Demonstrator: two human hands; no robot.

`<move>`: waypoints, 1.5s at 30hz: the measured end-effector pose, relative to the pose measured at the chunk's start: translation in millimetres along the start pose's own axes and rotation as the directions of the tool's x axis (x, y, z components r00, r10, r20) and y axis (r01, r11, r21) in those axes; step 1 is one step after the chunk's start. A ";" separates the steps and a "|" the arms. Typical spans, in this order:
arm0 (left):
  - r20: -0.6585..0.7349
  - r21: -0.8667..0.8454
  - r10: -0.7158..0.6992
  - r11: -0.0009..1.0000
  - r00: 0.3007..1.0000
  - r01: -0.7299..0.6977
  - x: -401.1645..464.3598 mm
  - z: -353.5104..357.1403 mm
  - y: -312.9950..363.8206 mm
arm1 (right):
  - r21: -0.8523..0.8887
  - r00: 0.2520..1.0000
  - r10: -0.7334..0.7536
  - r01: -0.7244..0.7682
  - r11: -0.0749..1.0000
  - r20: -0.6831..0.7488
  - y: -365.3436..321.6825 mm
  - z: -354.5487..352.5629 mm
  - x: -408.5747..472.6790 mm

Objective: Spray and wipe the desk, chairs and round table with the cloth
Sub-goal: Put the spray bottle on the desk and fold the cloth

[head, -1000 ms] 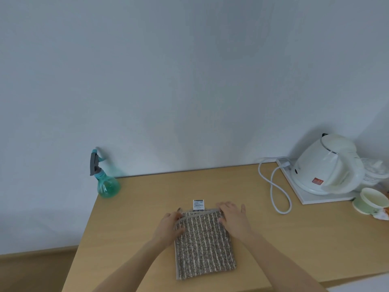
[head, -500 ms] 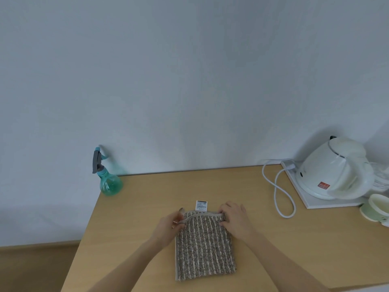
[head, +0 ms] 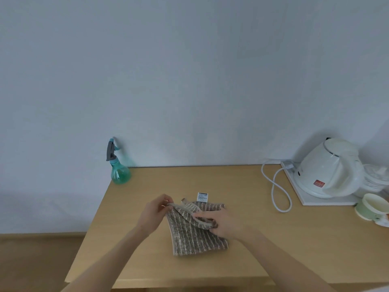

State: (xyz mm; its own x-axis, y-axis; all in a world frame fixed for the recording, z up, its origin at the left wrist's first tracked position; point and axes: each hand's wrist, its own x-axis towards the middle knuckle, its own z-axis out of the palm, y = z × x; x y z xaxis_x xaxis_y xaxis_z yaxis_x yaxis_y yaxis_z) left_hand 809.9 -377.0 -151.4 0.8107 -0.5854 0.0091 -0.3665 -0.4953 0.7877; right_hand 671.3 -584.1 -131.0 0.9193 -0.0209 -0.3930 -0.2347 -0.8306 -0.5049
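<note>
Wooden desk (head: 273,239), striped cloth (head: 195,234), top layer pinched between both grips

A plain pale blue-grey wall (head: 189,70) fills the upper part of the view, evenly and softly lit. A light wooden tabletop (head: 294,245) stands with its far edge against the wall. Beyond the tabletop's left edge, a brown strip of floor (head: 37,260) meets the foot of the wall.

Cloth tag (head: 202,196): print too small to read. Kettle's red sticker (head: 319,183): illegible.
</note>
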 end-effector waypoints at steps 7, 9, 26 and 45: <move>-0.155 -0.073 0.034 0.996 0.987 -0.046 -9.0 -30.1 22.9 | 0.136 0.999 -0.043 0.042 0.990 0.002 -28.1 -8.1 4.3; -0.213 -0.084 0.037 0.995 0.976 -0.056 -8.3 -40.8 29.4 | 0.181 0.999 -0.047 0.044 0.982 0.011 -31.9 -10.6 7.3; -0.474 -0.039 0.259 0.949 0.842 -0.314 50.8 -138.0 113.1 | -0.112 0.592 -0.100 0.017 0.994 -0.799 -40.1 -139.2 -10.2; -0.474 -0.044 0.371 0.896 0.798 -0.442 77.3 -172.2 159.0 | 0.035 0.746 -0.017 0.054 0.998 -0.666 -4.3 -196.7 -49.8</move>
State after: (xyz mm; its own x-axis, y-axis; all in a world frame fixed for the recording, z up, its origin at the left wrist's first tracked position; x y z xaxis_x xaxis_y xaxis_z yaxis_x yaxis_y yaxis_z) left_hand 892.9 -390.5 80.6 0.7277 -0.3467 0.5918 -0.6670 -0.1567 0.7284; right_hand 688.7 -688.9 41.9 0.9002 -0.3715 0.2271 -0.1952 -0.8105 -0.5522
